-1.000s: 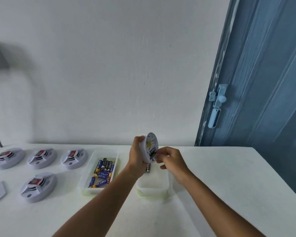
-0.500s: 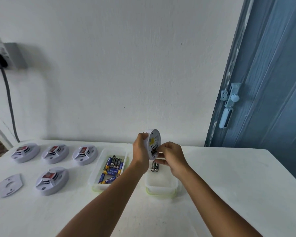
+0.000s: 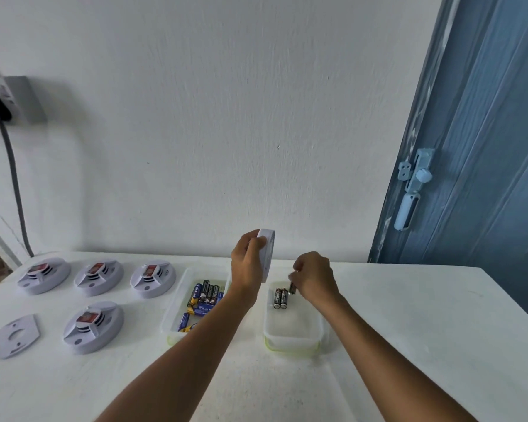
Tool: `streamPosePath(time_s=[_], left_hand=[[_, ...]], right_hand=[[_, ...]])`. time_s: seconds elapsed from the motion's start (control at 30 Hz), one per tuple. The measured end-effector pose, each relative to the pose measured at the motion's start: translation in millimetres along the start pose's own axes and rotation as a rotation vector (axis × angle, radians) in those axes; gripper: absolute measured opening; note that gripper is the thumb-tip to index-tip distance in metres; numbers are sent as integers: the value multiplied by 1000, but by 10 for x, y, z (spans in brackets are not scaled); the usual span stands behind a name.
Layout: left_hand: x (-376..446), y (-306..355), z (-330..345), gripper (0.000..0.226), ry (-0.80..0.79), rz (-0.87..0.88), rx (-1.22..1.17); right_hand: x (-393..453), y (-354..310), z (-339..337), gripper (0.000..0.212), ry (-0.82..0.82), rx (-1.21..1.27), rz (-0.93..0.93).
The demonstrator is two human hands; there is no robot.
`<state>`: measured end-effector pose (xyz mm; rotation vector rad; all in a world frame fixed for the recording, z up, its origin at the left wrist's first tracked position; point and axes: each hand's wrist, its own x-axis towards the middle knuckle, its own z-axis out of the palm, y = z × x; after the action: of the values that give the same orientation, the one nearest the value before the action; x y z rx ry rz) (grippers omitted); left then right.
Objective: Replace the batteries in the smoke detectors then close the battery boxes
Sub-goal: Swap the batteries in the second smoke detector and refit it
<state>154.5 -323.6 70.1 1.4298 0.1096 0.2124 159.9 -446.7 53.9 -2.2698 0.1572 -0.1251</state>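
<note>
While the left hand (image 3: 248, 263) keeps the smoke detector (image 3: 266, 254) upright, the right hand (image 3: 313, 274) has dropped from it, pinching a spent battery (image 3: 292, 288) over the discard tub (image 3: 293, 339). Old cells coming out; fresh ones next.

Left hand (image 3: 247, 266) grips smoke detector (image 3: 267, 254) on edge above table (image 3: 409, 330). Right hand (image 3: 313, 277) pinches dark battery (image 3: 292, 288) over right container (image 3: 293, 338), two batteries (image 3: 280, 298) inside.

left hand (image 3: 247, 263): your fingers wrapped round the smoke detector (image 3: 266, 254), raised on edge | right hand (image 3: 313, 277): just right of it, lower, fingers pinched on a battery (image 3: 292, 288)
</note>
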Motion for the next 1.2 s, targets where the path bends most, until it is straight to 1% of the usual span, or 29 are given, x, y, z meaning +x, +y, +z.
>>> streamPosePath(time_s=[0.07,0.1,0.13,0.17,0.2,0.27,0.33,0.4,0.47,0.5,0.57,0.63,0.67,0.7,0.77,0.87,1.1,1.2], left_hand=[[13,-23,-21,20,-8,-31,-10],[13,-34,-24,14,-12,-48,-11],[27,-55,-34,15,-9,-72,-17],[37,-76,-50,18,-6,-98,-26],[47,-90,-57,18,-2,-121,-35],[76,-123,-86,18,3,-161,-56],[102,-147,-115,19,10,-191,-91],[129,-175,-140,27,27,-222,-128],[147,-193,-150,33,45,-259,-154],[153,-202,-156,37,53,-279,-170],[159,-210,-160,43,57,-318,-211],[153,-196,-152,47,47,-342,-255],[147,-189,-149,48,31,-356,-276],[140,-184,-149,49,11,-371,-293],[128,-177,-147,47,-22,-393,-313],[121,-170,-138,45,-46,-393,-310],[138,-171,-97,38,-31,-374,-297],[164,-149,-98,34,-40,-396,-311]], right_hand=[[-42,-14,55,6,-97,-299,-47],[-60,-17,92,12,-120,-381,-61],[-55,-25,133,21,-121,-439,-80],[-49,-25,165,24,-118,-473,-96],[-38,-12,184,21,-120,-506,-109],[4,14,221,13,-139,-460,-73],[52,44,236,12,-169,-404,-27],[82,50,235,17,-202,-361,-2],[88,76,228,28,-239,-324,14],[89,93,216,31,-244,-297,7],[83,102,194,31,-186,-201,-65],[48,66,175,31,-95,26,-151],[15,29,170,31,-76,143,-174],[-28,-12,171,30,-72,227,-193],[-103,-53,201,24,-67,306,-220],[-167,-47,227,20,-39,349,-247],[-218,-89,239,27,26,297,-321],[-260,-75,216,26,66,259,-439]])
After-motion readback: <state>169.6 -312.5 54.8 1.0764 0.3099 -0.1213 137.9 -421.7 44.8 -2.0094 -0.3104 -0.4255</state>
